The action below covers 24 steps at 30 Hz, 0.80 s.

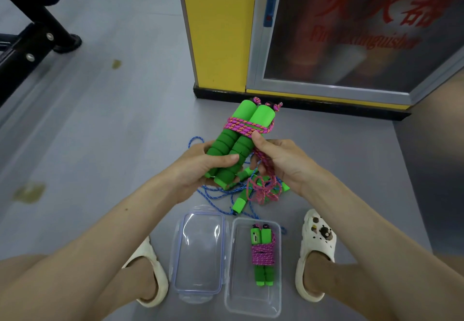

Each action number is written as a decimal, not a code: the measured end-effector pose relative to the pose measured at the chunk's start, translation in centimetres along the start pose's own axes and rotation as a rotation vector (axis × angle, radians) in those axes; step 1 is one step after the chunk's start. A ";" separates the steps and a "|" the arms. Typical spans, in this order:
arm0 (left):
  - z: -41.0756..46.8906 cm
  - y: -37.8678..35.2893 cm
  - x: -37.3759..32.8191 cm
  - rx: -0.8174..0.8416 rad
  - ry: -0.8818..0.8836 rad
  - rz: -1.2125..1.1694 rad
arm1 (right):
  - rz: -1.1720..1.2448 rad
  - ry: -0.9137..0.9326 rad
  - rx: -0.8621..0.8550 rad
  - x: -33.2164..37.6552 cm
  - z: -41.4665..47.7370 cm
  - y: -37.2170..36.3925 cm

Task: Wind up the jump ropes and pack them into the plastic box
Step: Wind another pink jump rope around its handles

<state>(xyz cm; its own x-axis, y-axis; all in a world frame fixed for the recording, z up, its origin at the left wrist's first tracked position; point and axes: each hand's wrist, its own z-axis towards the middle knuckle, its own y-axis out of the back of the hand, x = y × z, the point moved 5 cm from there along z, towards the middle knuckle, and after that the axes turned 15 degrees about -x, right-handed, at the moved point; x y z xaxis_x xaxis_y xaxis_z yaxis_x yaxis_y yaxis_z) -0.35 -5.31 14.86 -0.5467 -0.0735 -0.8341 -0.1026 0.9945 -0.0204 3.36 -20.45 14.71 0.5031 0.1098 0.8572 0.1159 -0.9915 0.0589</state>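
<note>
Left hand was curled round the lower half of two green handles, held side by side and tilted away from the person. Pink rope ran in several turns round their upper part. Right hand pinched that rope just below the turns, thumb against the handles; the slack hung beneath in a loose tangle. Blue rope lay unwound on the floor under both hands. The box stood open between the slippers, one wound bundle inside, lid just beside it on the left.
</note>
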 end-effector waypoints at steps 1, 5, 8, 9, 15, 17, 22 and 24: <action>0.2 0.2 -0.1 -0.040 -0.023 0.024 | 0.003 -0.008 -0.012 -0.1 0.1 0.0; 0.4 0.6 -0.5 -0.164 -0.118 0.108 | -0.037 -0.020 -0.064 -0.3 0.3 0.3; 0.5 1.0 -0.5 -0.264 -0.196 0.150 | -0.114 0.012 -0.067 -0.6 0.4 0.3; 0.7 1.3 -0.6 -0.314 -0.236 0.191 | -0.175 0.041 -0.078 -0.7 0.5 0.3; 0.7 2.8 -1.7 -0.570 -0.521 0.601 | -0.239 0.072 -0.108 -0.8 0.8 0.1; 0.6 2.5 -1.8 -0.588 -0.554 0.681 | -0.256 0.078 -0.129 -0.9 0.7 0.1; 0.6 1.9 -1.7 -0.616 -0.561 0.801 | -0.464 0.260 -0.196 -0.4 0.5 0.1; 0.2 1.6 -1.7 -0.629 -0.581 0.871 | -0.555 0.350 -0.257 0.0 0.2 0.2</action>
<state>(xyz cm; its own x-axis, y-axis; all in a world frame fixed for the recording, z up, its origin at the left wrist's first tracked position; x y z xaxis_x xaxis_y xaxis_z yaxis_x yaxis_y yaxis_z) 0.58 -3.59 16.08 -0.1970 0.8037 -0.5614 -0.3594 0.4735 0.8041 3.59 -20.64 14.61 0.1184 0.6178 0.7774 0.0484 -0.7856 0.6169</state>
